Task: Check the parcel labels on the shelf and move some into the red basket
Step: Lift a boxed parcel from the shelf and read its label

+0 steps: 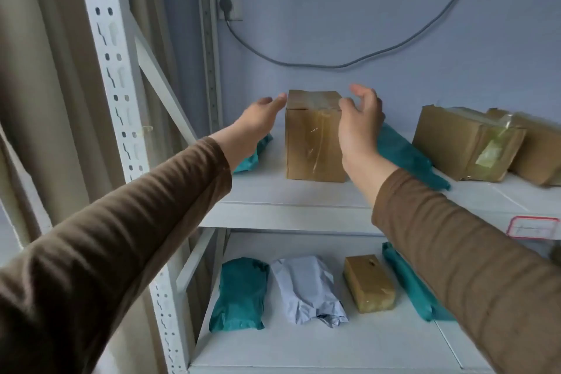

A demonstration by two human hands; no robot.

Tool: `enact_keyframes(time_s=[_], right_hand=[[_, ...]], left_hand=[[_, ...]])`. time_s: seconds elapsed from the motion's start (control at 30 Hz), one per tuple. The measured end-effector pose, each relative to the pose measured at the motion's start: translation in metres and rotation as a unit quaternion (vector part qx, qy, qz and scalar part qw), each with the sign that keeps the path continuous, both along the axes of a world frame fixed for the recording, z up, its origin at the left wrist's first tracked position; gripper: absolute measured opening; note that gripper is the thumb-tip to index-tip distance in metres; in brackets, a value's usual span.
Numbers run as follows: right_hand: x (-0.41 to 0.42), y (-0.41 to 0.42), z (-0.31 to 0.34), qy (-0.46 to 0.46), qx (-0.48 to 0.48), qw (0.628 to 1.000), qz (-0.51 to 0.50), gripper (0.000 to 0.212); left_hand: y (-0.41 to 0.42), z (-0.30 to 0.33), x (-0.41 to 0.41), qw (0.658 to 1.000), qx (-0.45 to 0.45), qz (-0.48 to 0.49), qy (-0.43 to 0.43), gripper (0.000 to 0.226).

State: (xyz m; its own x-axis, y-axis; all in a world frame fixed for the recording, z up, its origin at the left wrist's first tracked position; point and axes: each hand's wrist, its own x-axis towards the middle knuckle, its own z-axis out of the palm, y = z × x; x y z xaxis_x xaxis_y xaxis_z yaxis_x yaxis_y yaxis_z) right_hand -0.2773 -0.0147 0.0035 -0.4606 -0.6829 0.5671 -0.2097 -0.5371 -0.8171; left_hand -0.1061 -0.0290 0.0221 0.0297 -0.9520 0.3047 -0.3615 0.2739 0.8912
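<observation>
Currently 1 upright taped cardboard box [314,136] on the upper shelf [288,194], left hand [258,118] and right hand [359,118] flanking it, fingers spread, grasping nothing; next: clasp both sides, turn to find label.

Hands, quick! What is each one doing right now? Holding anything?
Left hand: open, fingers straight, at the left side of the cardboard box, holding nothing.
Right hand: open, fingers loosely bent, by the box's right side, holding nothing.
</observation>
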Motion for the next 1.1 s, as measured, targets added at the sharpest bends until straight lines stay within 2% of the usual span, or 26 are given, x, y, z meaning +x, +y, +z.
enact_keyframes(time_s=[0.07, 0.13, 0.2, 0.27, 0.33, 0.53, 0.73, 0.93, 1.0, 1.1], right_hand=[[-0.017, -0.02, 0.004, -0.033, 0.095, 0.995, 0.027, 0.05], [-0.024, -0.027, 0.005, -0.042, 0.194, 0.976, 0.092, 0.066], [-0.025, -0.022, 0.004, -0.041, 0.247, 0.955, 0.158, 0.058], [-0.026, -0.017, 0.001, -0.024, 0.252, 0.95, 0.183, 0.058], [-0.028, -0.009, -0.007, -0.019, 0.231, 0.954, 0.193, 0.063], [-0.033, 0.05, -0.029, -0.08, 0.15, 0.962, 0.214, 0.059], [-0.051, 0.151, -0.054, -0.141, 0.091, 0.955, 0.244, 0.036], [-0.091, 0.24, -0.093, -0.283, 0.131, 0.889, 0.335, 0.049], [-0.102, 0.261, -0.109, -0.313, 0.137, 0.871, 0.354, 0.048], [-0.113, 0.283, -0.131, -0.35, 0.138, 0.852, 0.364, 0.05]], left_hand=[[-0.008, -0.001, -0.018, 0.998, 0.048, -0.025, 0.043, 0.073], [-0.016, -0.006, -0.03, 0.992, 0.071, -0.052, 0.09, 0.06], [-0.02, -0.012, -0.036, 0.985, 0.077, -0.062, 0.138, 0.041], [-0.019, -0.019, -0.036, 0.982, 0.066, -0.061, 0.163, 0.04], [-0.012, -0.025, -0.035, 0.982, 0.059, -0.059, 0.171, 0.049], [0.069, -0.045, -0.04, 0.968, -0.044, -0.088, 0.23, 0.044], [0.178, -0.071, -0.064, 0.96, -0.158, -0.125, 0.195, 0.043], [0.268, -0.096, -0.08, 0.959, -0.222, -0.139, 0.111, 0.045], [0.291, -0.101, -0.086, 0.958, -0.231, -0.144, 0.092, 0.056], [0.313, -0.106, -0.094, 0.966, -0.235, -0.097, 0.048, 0.082]])
